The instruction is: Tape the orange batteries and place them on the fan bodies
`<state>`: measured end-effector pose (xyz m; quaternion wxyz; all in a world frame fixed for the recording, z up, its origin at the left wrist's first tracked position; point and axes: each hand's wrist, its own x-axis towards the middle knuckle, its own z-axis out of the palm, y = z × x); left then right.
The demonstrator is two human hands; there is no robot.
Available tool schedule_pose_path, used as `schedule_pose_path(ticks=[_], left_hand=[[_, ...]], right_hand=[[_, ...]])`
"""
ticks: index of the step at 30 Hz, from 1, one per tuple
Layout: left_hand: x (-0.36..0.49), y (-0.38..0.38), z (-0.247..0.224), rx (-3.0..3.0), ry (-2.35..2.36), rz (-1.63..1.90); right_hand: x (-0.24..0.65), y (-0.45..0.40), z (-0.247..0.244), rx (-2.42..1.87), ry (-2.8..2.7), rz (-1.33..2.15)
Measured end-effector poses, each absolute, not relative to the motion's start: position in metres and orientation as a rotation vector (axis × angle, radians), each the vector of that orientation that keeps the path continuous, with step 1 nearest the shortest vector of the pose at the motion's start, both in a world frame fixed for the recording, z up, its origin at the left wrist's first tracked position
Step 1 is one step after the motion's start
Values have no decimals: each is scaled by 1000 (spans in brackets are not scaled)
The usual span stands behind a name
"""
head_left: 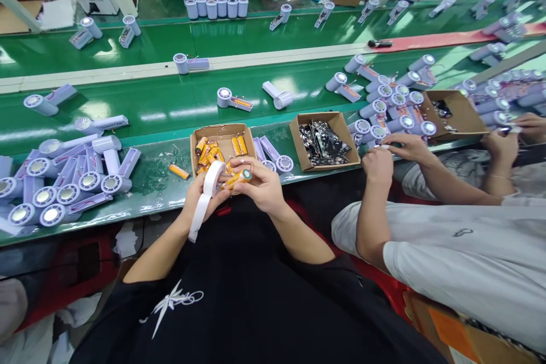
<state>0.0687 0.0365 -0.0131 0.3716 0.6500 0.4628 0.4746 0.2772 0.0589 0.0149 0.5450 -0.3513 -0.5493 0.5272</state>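
My left hand (199, 196) is closed around a roll of white tape (213, 178), with a loose strip dangling below it. In my right hand (265, 189) are orange cylindrical batteries (234, 181), pinched between thumb and fingers; one shows a teal end. The fingertips of both hands meet around these batteries, so their exact number is hidden. Just beyond my hands stands a cardboard box (251, 135) with more orange batteries (209, 152) inside. A single orange battery (179, 171) lies on the bench left of the box.
Lavender handheld fan bodies (55, 196) are heaped at left, with others on the green conveyor (153, 99). To the right, a second box (303, 162) holds dark small parts. A co-worker's hands (379, 162) work at right; other people sit across the line.
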Motion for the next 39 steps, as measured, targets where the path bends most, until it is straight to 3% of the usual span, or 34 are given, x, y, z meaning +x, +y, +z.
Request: schedule_pose_path(ticks=[5,13,16,21,24,27,31,34,36,39], left_hand=[[50,49,1,2314,1201,996],[36,56,17,2753,1040,580],[36,61,24,2776,975,453],[43,51,19,2612,1210,587],[56,28,3,2407,1436,796],[69,20,-8,2268,1438,837],[69,75,0,2359,1326,685],[36,143,13,2392,1167,397],[-4,180,17,2324,1322,333],[-79,217,10,2176,1923,224]], right_hand=[[297,64,28,-918,-1132,1366],[313,90,53,-1102,-1893,1125],[312,98,54,-1059,-2023,1184],[289,85,22,-1019,-1441,1529],[274,73,-6,-1045,-978,1459],[293,93,-16,-1047,-853,1285],[347,149,2,-966,-804,910],[364,155,14,-933,-854,884],[367,132,11,-920,-875,878],[379,85,-10,-965,-802,830]])
